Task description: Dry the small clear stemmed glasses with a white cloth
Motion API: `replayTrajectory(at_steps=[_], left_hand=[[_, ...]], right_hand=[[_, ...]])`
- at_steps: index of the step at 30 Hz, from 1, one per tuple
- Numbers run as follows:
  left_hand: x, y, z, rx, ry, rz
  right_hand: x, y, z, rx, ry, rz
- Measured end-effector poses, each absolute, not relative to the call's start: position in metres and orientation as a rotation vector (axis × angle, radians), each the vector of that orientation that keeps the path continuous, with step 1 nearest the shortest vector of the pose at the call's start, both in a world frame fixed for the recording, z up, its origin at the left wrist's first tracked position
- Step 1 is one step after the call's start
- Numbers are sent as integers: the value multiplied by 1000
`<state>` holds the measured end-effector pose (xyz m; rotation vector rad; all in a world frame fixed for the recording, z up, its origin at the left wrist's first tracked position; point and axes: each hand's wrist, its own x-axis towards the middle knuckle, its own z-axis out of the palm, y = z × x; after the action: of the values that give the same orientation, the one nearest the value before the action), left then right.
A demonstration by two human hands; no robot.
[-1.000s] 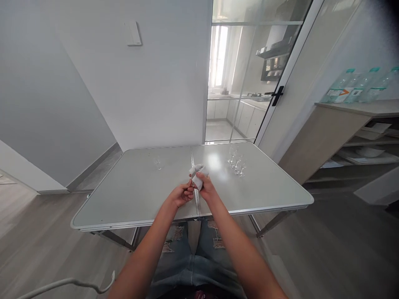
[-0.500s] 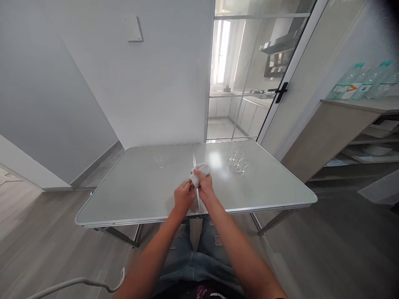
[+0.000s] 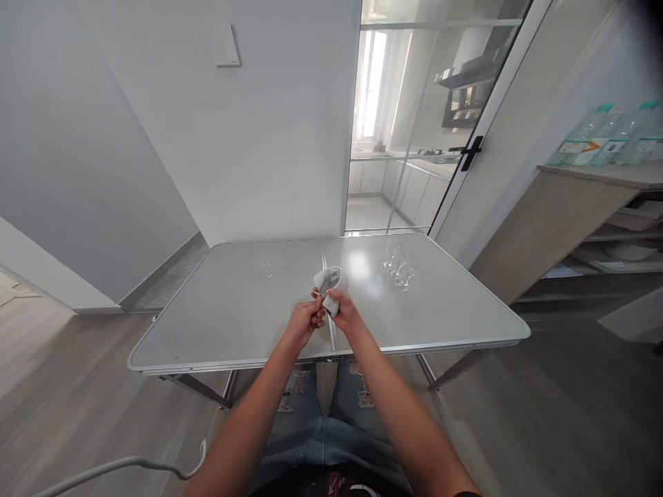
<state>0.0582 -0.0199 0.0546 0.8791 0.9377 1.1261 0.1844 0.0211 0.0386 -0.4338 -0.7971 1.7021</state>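
Note:
Over the table's middle seam, a bunched white cloth [image 3: 339, 277] is gripped in my right hand [image 3: 344, 310], thumb on top. Inside its folds a greyish, see-through shape shows, which looks like the bowl of a clear glass [image 3: 329, 280]. My left hand [image 3: 307, 319] is closed at the lower left of the bundle, its fingertips pinched together. What they grip is too small and covered to make out. Several clear stemmed glasses [image 3: 400, 270] are grouped to the right on the table [image 3: 233, 317]. A single clear glass [image 3: 267, 268] is at the back left.
A white wall and a glazed door [image 3: 398, 124] with a black handle [image 3: 471, 153] rise behind the table. On the right, a wooden shelf unit [image 3: 559, 214] carries several plastic bottles [image 3: 590, 138]. A pale cable [image 3: 135, 461] crosses the lower left.
The cloth has turned and opened at the top, so its greyish inside now shows. My left hand has shifted slightly, its fingers less tucked in. The view has moved a little.

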Motion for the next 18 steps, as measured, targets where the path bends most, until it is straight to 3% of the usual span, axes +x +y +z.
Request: replayTrajectory(at_steps=[5,8,12,18], left_hand=[[67,-30,42,1724,1598,1436],[67,-35,41,1864,1718,1461],[63,-34,49,1598,1530,1454],[53,-25,64,952,941,1161]], right_hand=[[169,21,42,-562,-712,1514],[168,17,48,-581,-710,1508],[177,9,53,-561,-795,1594],[185,5,49,-466,-943,1744]])
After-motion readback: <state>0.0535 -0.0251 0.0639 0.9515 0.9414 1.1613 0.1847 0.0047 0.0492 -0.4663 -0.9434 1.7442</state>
